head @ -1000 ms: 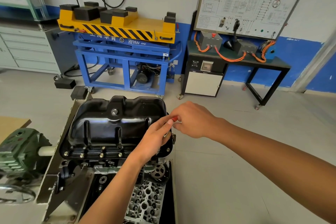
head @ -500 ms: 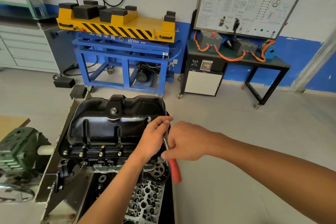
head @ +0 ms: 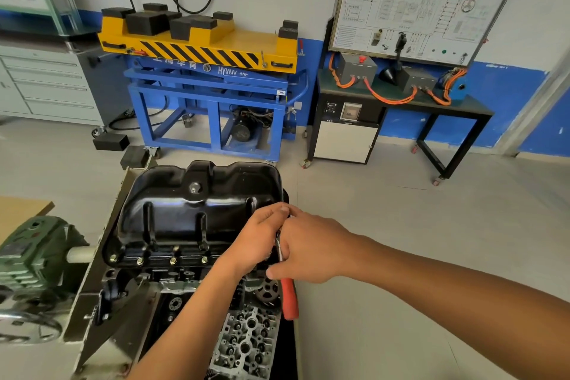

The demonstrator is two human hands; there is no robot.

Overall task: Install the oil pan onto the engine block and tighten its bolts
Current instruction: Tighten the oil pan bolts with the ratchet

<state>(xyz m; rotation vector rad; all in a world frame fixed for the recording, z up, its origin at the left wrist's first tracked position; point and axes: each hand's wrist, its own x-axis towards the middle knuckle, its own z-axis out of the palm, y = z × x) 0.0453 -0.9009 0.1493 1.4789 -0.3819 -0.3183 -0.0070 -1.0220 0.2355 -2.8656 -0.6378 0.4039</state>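
Observation:
The black oil pan [head: 191,210] sits upside-up on the engine block [head: 246,339], with several bolts [head: 172,261] along its near flange. At the pan's near right corner my left hand [head: 259,241] curls over the head of a ratchet. My right hand [head: 311,247] grips the ratchet's shaft; its red handle [head: 289,299] points down toward me. The bolt under the tool is hidden by my hands.
The engine hangs on a stand with a green gearbox [head: 34,256] at the left. Behind stand a blue and yellow lift table [head: 209,77], a black bench [head: 401,108] with a wiring board, and grey drawers [head: 46,86]. Black blocks [head: 111,142] lie on the floor.
The red handle swung from beside the pan's corner down toward me. My right hand followed it and my left hand stayed over the tool's head.

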